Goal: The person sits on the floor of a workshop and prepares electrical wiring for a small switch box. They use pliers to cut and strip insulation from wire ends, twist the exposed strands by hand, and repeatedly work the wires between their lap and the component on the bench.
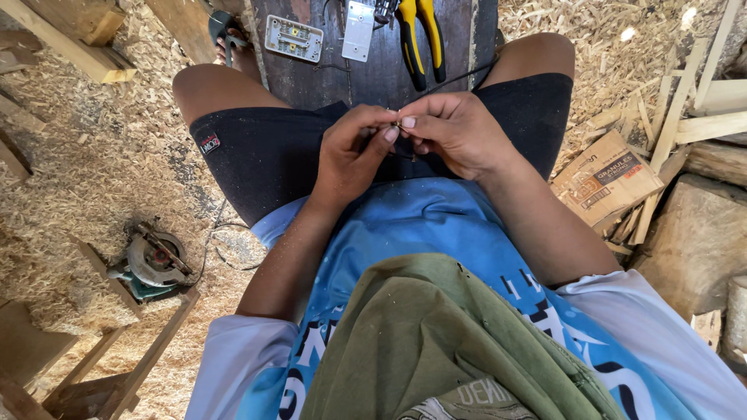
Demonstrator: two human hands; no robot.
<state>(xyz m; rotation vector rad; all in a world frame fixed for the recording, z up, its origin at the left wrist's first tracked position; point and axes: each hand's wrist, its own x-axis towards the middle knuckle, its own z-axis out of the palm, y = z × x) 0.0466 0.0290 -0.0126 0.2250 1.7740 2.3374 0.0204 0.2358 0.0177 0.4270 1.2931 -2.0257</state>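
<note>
Your left hand (354, 152) and right hand (455, 132) meet over your lap, fingertips pinched together on a small metal piece (398, 123); too small to identify. A thin black wire (459, 78) runs from the pinch up toward the dark bench (381, 74). On the bench: yellow-handled pliers (421, 39), a white switch plate (293, 37), a metal plate (358, 29). A circular saw (156, 263) lies in the wood shavings (85, 163) at left; a cardboard box (605, 180) at right.

two hands (354, 152) (455, 132), one yellow-handled pliers (421, 35), one circular saw (154, 263), one cardboard box (605, 180), two pale plates (293, 37) (358, 29).
</note>
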